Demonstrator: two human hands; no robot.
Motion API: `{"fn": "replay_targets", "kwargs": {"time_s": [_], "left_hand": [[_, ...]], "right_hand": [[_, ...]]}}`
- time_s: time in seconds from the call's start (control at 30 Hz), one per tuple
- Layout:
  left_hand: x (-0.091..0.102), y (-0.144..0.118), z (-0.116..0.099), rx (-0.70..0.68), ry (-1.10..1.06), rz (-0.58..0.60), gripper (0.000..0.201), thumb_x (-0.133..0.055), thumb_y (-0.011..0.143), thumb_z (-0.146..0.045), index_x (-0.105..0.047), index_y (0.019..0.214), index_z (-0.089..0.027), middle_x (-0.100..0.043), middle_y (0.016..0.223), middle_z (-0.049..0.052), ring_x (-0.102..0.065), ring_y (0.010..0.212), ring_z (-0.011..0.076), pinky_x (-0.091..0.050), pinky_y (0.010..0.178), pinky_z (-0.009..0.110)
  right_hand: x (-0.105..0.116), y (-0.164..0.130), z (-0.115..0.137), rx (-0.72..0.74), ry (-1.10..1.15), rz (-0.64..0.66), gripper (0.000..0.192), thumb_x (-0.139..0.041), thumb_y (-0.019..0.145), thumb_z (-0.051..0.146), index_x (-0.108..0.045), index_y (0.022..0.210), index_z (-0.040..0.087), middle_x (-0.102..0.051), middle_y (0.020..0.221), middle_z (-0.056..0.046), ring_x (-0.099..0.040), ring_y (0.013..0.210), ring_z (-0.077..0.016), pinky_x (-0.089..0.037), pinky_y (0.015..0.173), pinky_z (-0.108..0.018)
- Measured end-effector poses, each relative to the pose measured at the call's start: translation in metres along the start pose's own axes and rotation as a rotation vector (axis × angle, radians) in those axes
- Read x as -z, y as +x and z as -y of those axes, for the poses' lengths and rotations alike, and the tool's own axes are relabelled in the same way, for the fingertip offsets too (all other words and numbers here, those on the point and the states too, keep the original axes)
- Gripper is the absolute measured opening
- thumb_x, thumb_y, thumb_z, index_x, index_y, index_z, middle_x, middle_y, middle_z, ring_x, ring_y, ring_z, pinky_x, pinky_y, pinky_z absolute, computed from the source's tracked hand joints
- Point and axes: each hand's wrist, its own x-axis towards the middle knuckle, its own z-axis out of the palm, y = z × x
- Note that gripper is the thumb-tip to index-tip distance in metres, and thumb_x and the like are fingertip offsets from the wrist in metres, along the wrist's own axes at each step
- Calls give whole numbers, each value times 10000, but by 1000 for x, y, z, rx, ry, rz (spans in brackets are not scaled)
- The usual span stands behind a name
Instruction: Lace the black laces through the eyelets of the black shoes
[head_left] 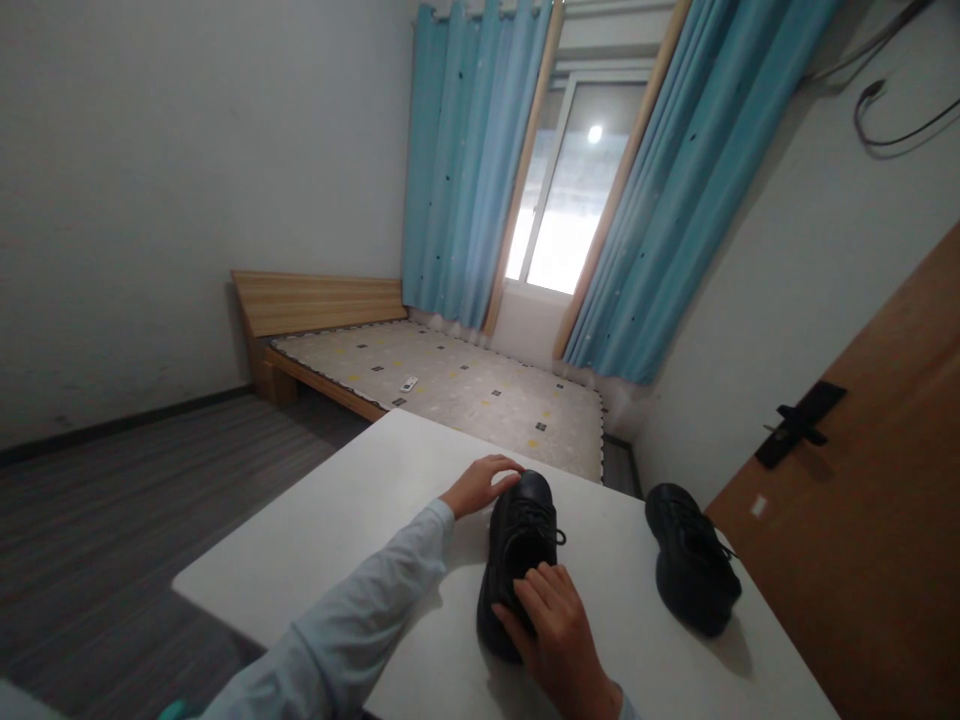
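Note:
A black lace-up shoe [534, 505] rests on the white table [315, 545], its toe pointing away from me and its opening facing up. At the toe, my left hand [484, 484] grips the shoe's left front edge between thumb and fingers. My right hand [556, 628] is closed on the heel end, with the thumb outside and the fingertips at the rim of the opening. The matching black shoe [694, 565] lies apart to the right near the table's edge, untouched.
Beyond the table stands a bed with a patterned mattress [457, 385], a small white remote [409, 384] and a wooden headboard [322, 300]. Blue curtains [476, 160] hang at the window [577, 190]. A wooden door [862, 480] with a black handle is on the right.

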Motion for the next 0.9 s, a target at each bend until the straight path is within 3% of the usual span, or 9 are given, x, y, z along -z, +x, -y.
{"fn": "replay_targets", "kwargs": {"time_s": [0.23,0.4,0.47,0.57,0.67,0.8,0.9], "left_hand": [[-2,-2,-21,-98,-151,151,371,-449,885,-399,-568,1195,-233,-510,1315,42,-425,1245,167,-299,1072,329],[-11,-3,-22,-129,-120,231,354,-380,917,-375,-605,1142,-220,-601,1207,30,-439,1236,161,-302,1066,316],[-14,-4,-20,-127,-109,223,366,-353,927,-369,-603,1142,-210,-610,1194,30,-449,1227,160,-311,1057,309],[-15,-4,-17,-124,-95,225,381,-337,930,-377,-602,1141,-202,-605,1201,33,-451,1225,166,-316,1053,309],[-14,-3,-17,-115,-94,228,397,-336,926,-391,-604,1141,-190,-608,1198,40,-454,1224,171,-318,1053,307],[-14,-4,-17,-100,-96,221,398,-342,922,-400,-606,1141,-199,-612,1192,35,-456,1223,173,-318,1055,309],[-14,-4,-18,-96,-104,221,392,-348,920,-397,-608,1140,-202,-610,1195,36,-456,1224,173,-320,1053,307]], "right_hand": [[-2,3,-3,-27,39,30,78,-515,850,269,-536,831,196,-594,719,-50,-552,712,-223,-459,683,-378],[13,16,-13,-10,163,99,125,-560,831,317,-547,794,198,-577,686,-27,-536,683,-199,-458,700,-381],[21,19,-21,-51,232,63,117,-530,854,309,-563,847,197,-595,731,-39,-547,728,-202,-459,695,-368],[27,19,-35,-224,267,-105,136,-445,899,218,-577,872,202,-600,758,-42,-563,734,-182,-469,656,-322],[23,17,-46,-327,259,-181,101,-522,864,203,-594,935,202,-601,818,-50,-580,788,-185,-492,687,-321],[9,12,-55,-259,196,-124,258,-545,846,179,-602,1092,229,-605,998,-85,-575,945,-216,-493,814,-381],[-2,10,-57,-226,188,-89,260,-538,849,174,-625,1079,256,-617,1015,-78,-578,954,-220,-494,824,-393]]}}
